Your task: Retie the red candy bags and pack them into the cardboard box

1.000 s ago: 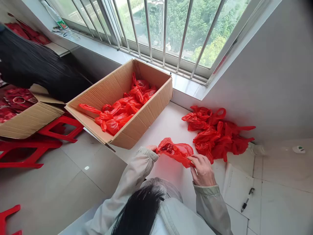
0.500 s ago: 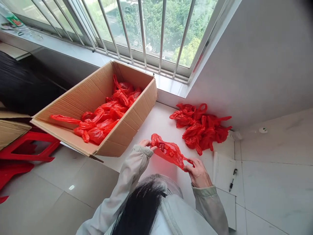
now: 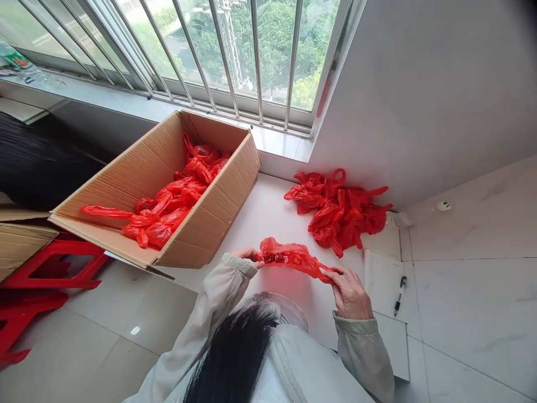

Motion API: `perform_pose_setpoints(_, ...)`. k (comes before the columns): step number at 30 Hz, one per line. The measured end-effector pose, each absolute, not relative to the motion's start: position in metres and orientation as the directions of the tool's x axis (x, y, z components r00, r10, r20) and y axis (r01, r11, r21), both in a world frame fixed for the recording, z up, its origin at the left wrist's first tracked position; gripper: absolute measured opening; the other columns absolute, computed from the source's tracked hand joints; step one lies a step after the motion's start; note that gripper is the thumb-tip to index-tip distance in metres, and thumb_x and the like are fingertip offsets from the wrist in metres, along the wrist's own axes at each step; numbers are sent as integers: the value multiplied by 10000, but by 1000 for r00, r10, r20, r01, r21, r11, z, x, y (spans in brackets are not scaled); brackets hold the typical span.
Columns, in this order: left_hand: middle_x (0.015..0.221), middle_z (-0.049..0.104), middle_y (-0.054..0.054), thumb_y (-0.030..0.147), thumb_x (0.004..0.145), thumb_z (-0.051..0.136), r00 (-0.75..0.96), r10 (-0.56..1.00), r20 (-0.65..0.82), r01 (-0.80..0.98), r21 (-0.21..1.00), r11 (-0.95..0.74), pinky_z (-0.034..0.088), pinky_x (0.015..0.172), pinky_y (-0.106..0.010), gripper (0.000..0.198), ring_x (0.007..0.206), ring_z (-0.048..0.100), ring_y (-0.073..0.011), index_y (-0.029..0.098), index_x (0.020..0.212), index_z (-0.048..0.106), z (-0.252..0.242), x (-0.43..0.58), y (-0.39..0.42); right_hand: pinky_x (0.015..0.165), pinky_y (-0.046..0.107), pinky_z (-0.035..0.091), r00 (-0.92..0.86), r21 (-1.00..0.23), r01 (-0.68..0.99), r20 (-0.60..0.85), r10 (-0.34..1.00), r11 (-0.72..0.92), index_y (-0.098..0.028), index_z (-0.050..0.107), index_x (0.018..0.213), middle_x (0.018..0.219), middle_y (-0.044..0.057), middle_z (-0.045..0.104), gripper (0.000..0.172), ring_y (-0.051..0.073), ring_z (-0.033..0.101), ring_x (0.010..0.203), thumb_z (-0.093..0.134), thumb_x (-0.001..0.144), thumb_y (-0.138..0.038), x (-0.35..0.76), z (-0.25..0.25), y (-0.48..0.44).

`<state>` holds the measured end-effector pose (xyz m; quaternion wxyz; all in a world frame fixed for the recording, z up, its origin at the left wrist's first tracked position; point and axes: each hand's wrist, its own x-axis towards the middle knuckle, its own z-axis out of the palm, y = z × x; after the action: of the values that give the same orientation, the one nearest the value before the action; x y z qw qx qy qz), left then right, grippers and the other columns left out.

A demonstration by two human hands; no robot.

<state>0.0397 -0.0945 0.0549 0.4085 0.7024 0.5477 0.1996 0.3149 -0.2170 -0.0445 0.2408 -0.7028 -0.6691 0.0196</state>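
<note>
A red plastic bag with dark printing is stretched sideways between my two hands, above the white table. My left hand pinches its left end. At the other end, my right hand grips the narrow, twisted part with fingers closed. Beyond my right hand lies a heap of crumpled red plastic bags against the wall. To the left stands an open cardboard box, with several knotted red bags inside it.
A notebook and a pen lie at the right edge of the table. Red plastic stools stand on the floor at left, near a black bag. A barred window rises behind the box.
The stretched bag has turned, its printed side now less visible, and its right end sits slightly higher. Both hands keep their hold. The whole view has shifted slightly.
</note>
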Motion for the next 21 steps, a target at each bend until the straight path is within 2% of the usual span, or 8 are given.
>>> perform_pose_setpoints(3,880,665,-3,402,899,556,335,934,-121,582,806,-104,473,823,-310,195,838,610,-191,237,876,656,59,44,-96,765,279,513,105,-345,938,359,927,28,-235,724,1043,1025,57,698,264,199,621,886,517,914,-133,322,-46,-217)
perform_pose_setpoints(5,984,677,-32,433,869,574,372,923,-97,555,821,-137,438,1000,-398,201,1018,610,-247,264,910,675,57,44,-94,775,285,515,134,-356,934,372,918,8,-228,721,1018,1032,62,695,246,201,618,883,522,912,-132,323,-45,-216)
perform_pose_setpoints(8,1040,672,-54,446,831,608,421,903,-89,531,831,-166,385,1091,-483,216,1098,592,-284,281,946,689,51,43,-91,799,311,522,151,-383,923,316,937,-19,-226,722,945,1048,73,682,287,219,599,923,484,883,-76,318,-42,-217)
perform_pose_setpoints(12,1059,665,-45,425,893,564,445,890,-100,521,837,-166,418,1068,-432,232,1118,596,-252,278,1020,689,45,45,-94,856,368,525,90,-360,933,227,970,-3,-209,719,882,1090,105,651,437,259,568,1012,419,719,64,309,-33,-224)
perform_pose_setpoints(14,1035,665,-36,407,937,512,443,888,-126,532,834,-147,465,984,-379,242,1041,622,-225,271,1015,697,42,46,-97,885,387,520,54,-372,927,232,971,37,-205,720,927,1143,114,638,512,270,559,1062,406,651,88,305,-25,-224)
perform_pose_setpoints(16,992,665,-25,375,952,498,443,883,-158,547,828,-126,487,882,-339,242,915,630,-200,262,996,707,40,47,-99,896,369,518,15,-433,897,225,974,86,-209,718,983,1173,107,641,523,257,566,1094,411,676,82,299,-16,-215)
perform_pose_setpoints(19,943,672,-10,362,937,534,465,866,-183,536,837,-111,484,813,-303,216,843,615,-183,249,972,714,37,45,-100,912,307,511,-43,-506,863,-47,998,13,-219,714,1032,1124,74,683,426,201,611,1077,427,835,27,280,-8,-181)
perform_pose_setpoints(21,918,680,-7,365,937,538,490,850,-192,513,853,-102,485,803,-291,215,846,618,-183,248,958,717,34,44,-100,901,304,519,-54,-470,878,-284,957,-90,-210,709,1030,1057,57,704,317,179,646,1009,465,918,-41,263,-9,-154)
